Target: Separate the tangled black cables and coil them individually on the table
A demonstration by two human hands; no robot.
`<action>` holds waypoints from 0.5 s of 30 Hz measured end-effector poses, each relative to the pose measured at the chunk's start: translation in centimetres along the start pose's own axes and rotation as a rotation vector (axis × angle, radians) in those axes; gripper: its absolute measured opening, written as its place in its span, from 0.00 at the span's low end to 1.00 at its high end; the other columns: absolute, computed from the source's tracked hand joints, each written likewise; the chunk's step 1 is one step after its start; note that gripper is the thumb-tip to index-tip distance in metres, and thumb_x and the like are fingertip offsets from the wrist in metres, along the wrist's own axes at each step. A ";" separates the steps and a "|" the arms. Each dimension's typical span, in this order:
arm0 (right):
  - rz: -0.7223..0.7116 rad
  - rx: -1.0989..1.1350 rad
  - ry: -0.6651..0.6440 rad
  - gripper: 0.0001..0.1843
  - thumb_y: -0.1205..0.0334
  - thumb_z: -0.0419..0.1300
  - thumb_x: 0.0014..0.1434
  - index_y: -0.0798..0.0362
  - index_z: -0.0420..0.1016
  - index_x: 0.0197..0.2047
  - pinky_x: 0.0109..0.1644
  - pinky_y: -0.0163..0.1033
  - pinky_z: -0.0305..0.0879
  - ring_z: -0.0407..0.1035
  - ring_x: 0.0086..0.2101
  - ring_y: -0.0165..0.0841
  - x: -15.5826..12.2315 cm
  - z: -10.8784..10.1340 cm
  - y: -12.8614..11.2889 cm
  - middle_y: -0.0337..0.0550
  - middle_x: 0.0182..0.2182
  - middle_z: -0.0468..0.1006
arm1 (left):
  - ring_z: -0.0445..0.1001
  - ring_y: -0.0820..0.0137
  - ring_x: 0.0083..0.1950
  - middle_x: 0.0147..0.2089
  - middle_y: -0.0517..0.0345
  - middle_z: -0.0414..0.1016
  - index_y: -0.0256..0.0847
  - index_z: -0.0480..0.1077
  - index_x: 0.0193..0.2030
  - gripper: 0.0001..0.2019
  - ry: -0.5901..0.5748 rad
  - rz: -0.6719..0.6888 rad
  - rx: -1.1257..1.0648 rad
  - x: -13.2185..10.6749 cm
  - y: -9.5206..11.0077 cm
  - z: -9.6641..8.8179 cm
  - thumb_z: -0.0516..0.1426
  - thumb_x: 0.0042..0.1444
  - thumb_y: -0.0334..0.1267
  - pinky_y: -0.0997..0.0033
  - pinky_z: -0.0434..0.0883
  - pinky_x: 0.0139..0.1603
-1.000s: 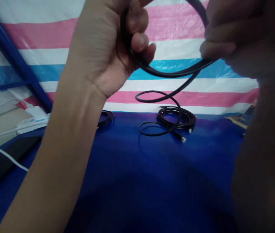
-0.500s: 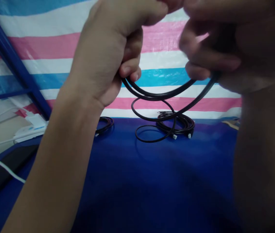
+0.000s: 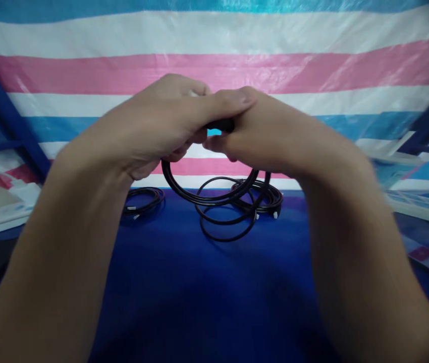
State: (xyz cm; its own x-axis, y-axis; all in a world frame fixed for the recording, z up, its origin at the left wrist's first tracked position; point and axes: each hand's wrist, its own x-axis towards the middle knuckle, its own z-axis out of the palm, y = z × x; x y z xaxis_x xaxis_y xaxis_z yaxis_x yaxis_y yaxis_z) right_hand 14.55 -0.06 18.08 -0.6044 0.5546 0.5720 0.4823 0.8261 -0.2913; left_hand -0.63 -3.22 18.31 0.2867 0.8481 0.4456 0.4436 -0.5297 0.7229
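Both hands are raised together above the blue table (image 3: pixel 207 302), in front of the striped tarp (image 3: pixel 214 65). The left hand (image 3: pixel 161 126) is curled closed round a black cable (image 3: pixel 214 194), forefinger stretched across to the right hand (image 3: pixel 263 136). The right hand is also closed, fingers folded on the same cable; a short dark stretch of it shows between the two hands. Below them the cable hangs in several loops, the lowest loop reaching the tabletop. Just behind it lies a coiled black cable bundle (image 3: pixel 267 196) with pale connector ends. A second, smaller coil (image 3: pixel 142 199) lies well to the left. White cords and a white block (image 3: pixel 10 206) sit at the far left edge.
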 end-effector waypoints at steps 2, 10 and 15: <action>-0.049 0.083 0.035 0.02 0.68 0.59 0.52 0.52 0.70 0.32 0.27 0.32 0.59 0.67 0.30 0.30 0.3 0.6 0.5 0.41 0.31 0.75 | 0.51 0.90 0.19 0.19 0.69 0.49 0.36 0.60 0.26 0.13 0.106 0.040 0.003 0.2 0.0 0.1 0.57 0.53 0.42 0.87 0.46 0.23; 0.065 0.571 0.227 0.05 0.61 0.56 0.57 0.54 0.70 0.33 0.20 0.33 0.52 0.48 0.18 0.24 1.1 1.1 2.6 0.34 0.18 0.53 | 0.53 0.82 0.18 0.18 0.66 0.52 0.39 0.61 0.26 0.09 0.424 0.065 -0.297 -0.5 0.0 -1.2 0.53 0.57 0.32 0.80 0.52 0.16; -0.082 -0.057 0.285 0.08 0.72 0.55 0.52 0.55 0.72 0.35 0.39 0.37 0.55 0.65 0.37 0.34 1.3 1.5 2.7 0.46 0.35 0.73 | 0.69 0.72 0.22 0.22 0.55 0.69 0.36 0.69 0.31 0.05 -0.101 -0.112 0.049 -0.5 -0.8 -0.9 0.56 0.50 0.36 0.77 0.63 0.19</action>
State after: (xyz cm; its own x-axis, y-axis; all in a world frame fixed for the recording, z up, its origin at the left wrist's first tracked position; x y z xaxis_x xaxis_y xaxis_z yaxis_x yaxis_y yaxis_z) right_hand 14.07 3.05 16.87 -0.4443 0.4295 0.7862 0.4793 0.8554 -0.1964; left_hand -1.88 -3.25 17.95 0.3164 0.8977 0.3065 0.5176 -0.4342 0.7372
